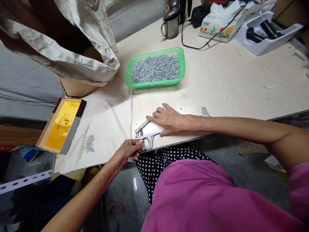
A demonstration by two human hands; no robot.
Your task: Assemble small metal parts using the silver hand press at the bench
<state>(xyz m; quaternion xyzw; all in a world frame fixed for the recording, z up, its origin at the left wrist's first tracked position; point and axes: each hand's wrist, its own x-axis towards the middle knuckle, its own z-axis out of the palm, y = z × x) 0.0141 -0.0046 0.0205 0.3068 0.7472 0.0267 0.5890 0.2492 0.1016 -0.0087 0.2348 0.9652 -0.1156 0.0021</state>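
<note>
Silver spring-loaded hand pliers (147, 135) lie at the table's front edge, with their two handles apart and a small red part near the jaw. My right hand (168, 120) spans the handles, index finger on the upper one and thumb by the end of the lower one. At the jaw, my left hand (132, 149) has thumb and fingers pinched together; what is between them is too small to make out. A small pile of silver springs (89, 144) lies on the white cloth (109, 129) to the left. More such pieces fill a green basket (155, 84) beyond the pliers.
An open yellow-lined box (63, 124) sits at the cloth's left edge. Behind it stands a large woven sack (96, 38). A metal mug (172, 27), a tissue box (214, 29), a black cable (193, 48) and a white tray (270, 48) are at the back.
</note>
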